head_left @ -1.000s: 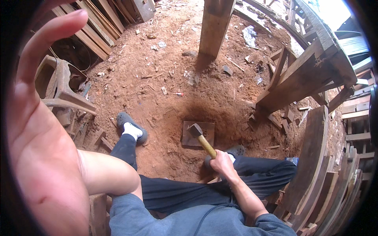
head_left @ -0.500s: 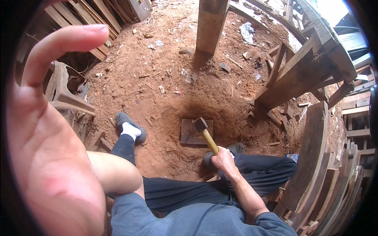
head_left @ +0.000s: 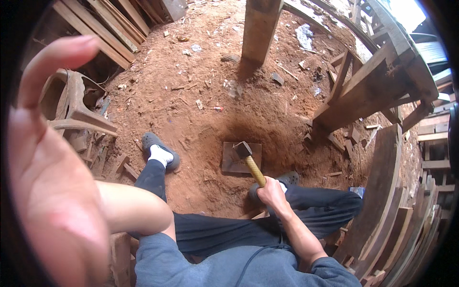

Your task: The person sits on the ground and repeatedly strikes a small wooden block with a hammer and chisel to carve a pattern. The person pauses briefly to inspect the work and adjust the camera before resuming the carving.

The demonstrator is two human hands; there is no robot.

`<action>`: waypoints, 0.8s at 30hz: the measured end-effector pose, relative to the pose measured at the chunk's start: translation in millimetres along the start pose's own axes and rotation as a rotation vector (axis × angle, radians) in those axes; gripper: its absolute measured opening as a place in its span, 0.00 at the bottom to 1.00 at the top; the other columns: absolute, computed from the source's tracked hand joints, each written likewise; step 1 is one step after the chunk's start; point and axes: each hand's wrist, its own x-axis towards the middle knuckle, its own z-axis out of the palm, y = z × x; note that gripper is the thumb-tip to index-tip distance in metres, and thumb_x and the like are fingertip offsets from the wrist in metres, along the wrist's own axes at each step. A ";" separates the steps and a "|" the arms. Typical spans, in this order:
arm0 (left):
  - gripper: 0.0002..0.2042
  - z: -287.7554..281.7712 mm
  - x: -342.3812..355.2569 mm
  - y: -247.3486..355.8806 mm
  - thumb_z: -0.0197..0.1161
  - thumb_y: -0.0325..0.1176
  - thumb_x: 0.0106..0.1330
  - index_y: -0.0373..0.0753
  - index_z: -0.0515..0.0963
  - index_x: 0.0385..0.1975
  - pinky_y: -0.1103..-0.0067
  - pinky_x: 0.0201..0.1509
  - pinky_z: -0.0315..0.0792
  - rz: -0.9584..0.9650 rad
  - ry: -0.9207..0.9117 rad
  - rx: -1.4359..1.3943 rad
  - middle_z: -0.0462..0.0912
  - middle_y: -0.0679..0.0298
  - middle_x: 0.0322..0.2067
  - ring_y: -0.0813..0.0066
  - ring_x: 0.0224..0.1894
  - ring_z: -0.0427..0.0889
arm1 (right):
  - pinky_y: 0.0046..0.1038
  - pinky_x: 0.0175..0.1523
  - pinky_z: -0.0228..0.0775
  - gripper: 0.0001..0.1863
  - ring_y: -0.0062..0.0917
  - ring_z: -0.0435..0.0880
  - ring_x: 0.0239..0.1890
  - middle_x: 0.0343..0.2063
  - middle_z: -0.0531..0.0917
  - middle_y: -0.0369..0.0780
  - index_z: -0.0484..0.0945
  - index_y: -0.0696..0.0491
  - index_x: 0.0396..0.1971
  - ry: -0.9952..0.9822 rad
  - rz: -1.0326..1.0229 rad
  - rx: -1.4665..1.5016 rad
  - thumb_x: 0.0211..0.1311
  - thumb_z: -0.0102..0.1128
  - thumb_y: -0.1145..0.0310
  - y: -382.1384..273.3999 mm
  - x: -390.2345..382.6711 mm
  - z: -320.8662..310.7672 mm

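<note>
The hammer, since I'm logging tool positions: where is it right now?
In the head view, the hammer is just right of centre, held in the right hand, its striking end seen against the flat brown plate on the ground.

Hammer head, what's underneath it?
Beneath the hammer head, a flat, squarish plate shows around it, lying on reddish-brown ground. The patch of plate directly behind the head is covered, so anything there can't be seen.
</note>
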 end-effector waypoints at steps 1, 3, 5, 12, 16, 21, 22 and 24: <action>0.30 2.8 -1.8 -3.3 0.41 0.57 0.66 0.44 0.66 0.61 0.61 0.64 0.61 -0.021 -0.001 -0.018 0.64 0.42 0.62 0.51 0.62 0.68 | 0.48 0.47 0.71 0.14 0.55 0.80 0.41 0.31 0.81 0.60 0.79 0.61 0.35 0.004 -0.009 0.009 0.49 0.50 0.75 0.4 0.2 -0.1; 0.30 11.5 -4.9 -11.6 0.41 0.56 0.66 0.44 0.66 0.61 0.62 0.64 0.61 -0.082 -0.008 -0.053 0.64 0.42 0.62 0.51 0.62 0.68 | 0.48 0.47 0.71 0.13 0.55 0.80 0.40 0.31 0.81 0.60 0.79 0.61 0.35 0.002 -0.018 -0.006 0.49 0.50 0.74 1.5 0.9 0.3; 0.30 28.5 -8.5 -23.8 0.42 0.56 0.65 0.44 0.66 0.61 0.62 0.64 0.61 -0.170 -0.034 -0.099 0.64 0.43 0.62 0.52 0.62 0.68 | 0.49 0.46 0.72 0.13 0.55 0.80 0.39 0.30 0.81 0.60 0.79 0.61 0.34 -0.003 -0.011 -0.009 0.49 0.51 0.74 3.1 0.8 0.5; 0.29 149.3 -40.7 -79.2 0.44 0.54 0.65 0.43 0.66 0.61 0.63 0.64 0.60 -0.494 -0.288 -0.243 0.65 0.45 0.62 0.53 0.62 0.68 | 0.49 0.44 0.73 0.10 0.55 0.81 0.38 0.29 0.81 0.60 0.77 0.61 0.31 -0.002 -0.006 -0.016 0.50 0.51 0.74 3.6 -0.3 0.8; 0.29 239.7 -78.0 -105.4 0.45 0.54 0.64 0.43 0.67 0.61 0.64 0.63 0.60 -0.684 -0.529 -0.252 0.65 0.46 0.62 0.54 0.62 0.68 | 0.49 0.44 0.73 0.10 0.55 0.81 0.38 0.29 0.81 0.60 0.77 0.61 0.32 -0.003 0.018 0.010 0.50 0.51 0.74 1.5 -0.2 -1.5; 0.29 322.1 -146.5 -125.9 0.46 0.53 0.64 0.43 0.67 0.61 0.65 0.63 0.60 -0.902 -0.830 -0.169 0.66 0.47 0.62 0.56 0.62 0.69 | 0.49 0.44 0.73 0.10 0.55 0.81 0.38 0.30 0.81 0.60 0.77 0.61 0.33 -0.018 0.033 -0.006 0.51 0.51 0.74 1.0 1.0 -3.3; 0.29 332.7 -161.3 -129.7 0.46 0.52 0.64 0.43 0.67 0.61 0.65 0.63 0.60 -0.942 -0.881 -0.150 0.66 0.48 0.62 0.56 0.62 0.69 | 0.49 0.45 0.73 0.11 0.55 0.81 0.39 0.30 0.81 0.59 0.77 0.61 0.34 -0.005 0.023 -0.015 0.51 0.52 0.74 1.8 0.9 -3.6; 0.29 350.8 -189.7 -137.5 0.47 0.52 0.64 0.43 0.67 0.61 0.65 0.63 0.60 -1.015 -0.972 -0.103 0.66 0.48 0.62 0.56 0.62 0.69 | 0.49 0.46 0.73 0.12 0.54 0.81 0.39 0.31 0.81 0.59 0.78 0.60 0.35 -0.015 0.044 0.004 0.51 0.52 0.73 3.5 1.2 -3.5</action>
